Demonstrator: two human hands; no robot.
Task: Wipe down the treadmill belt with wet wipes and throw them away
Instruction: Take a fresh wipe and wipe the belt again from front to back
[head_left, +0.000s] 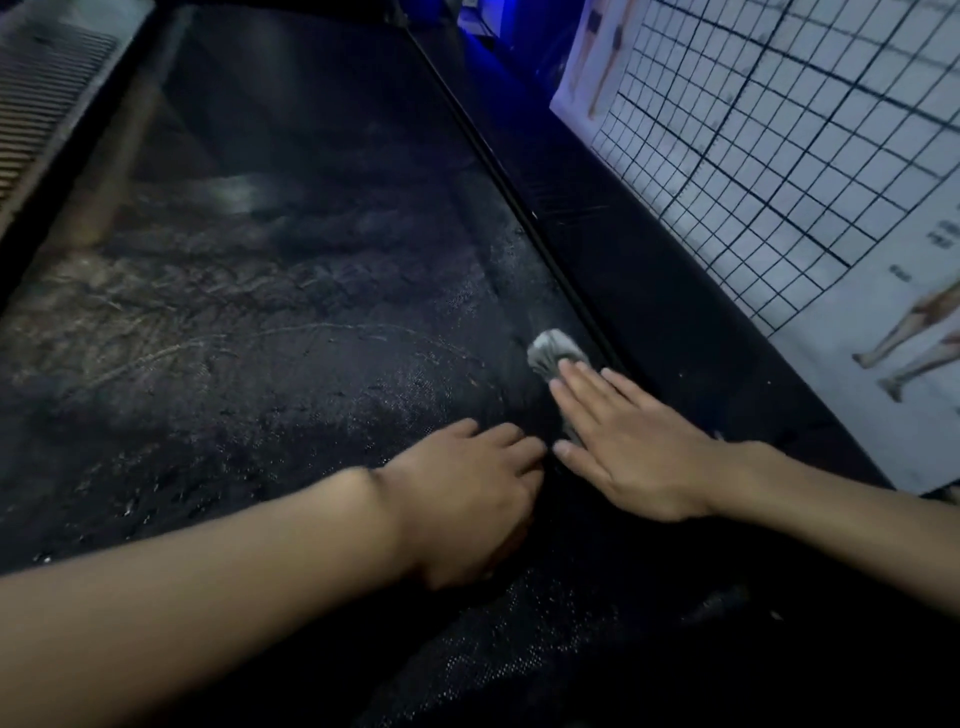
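Dark and damp-looking, the treadmill belt (291, 270) fills the view. Nearest, the left hand (467, 493) rests on it with fingers loosely bent, nothing visible in it. Just beyond, the right hand (634, 447) lies flat, straight fingers pressing the greyed wet wipe (553, 351). Bunched so, the wipe could slip free or snag the side rail (649, 291); it pokes out past the fingertips, just beside that rail. Farther left, dust remains.

The person's bare left forearm (234, 571) and bare right forearm (831, 509) end in a bare left hand (467, 493) and a bare right hand (623, 441) with short, plain fingernails (558, 385).
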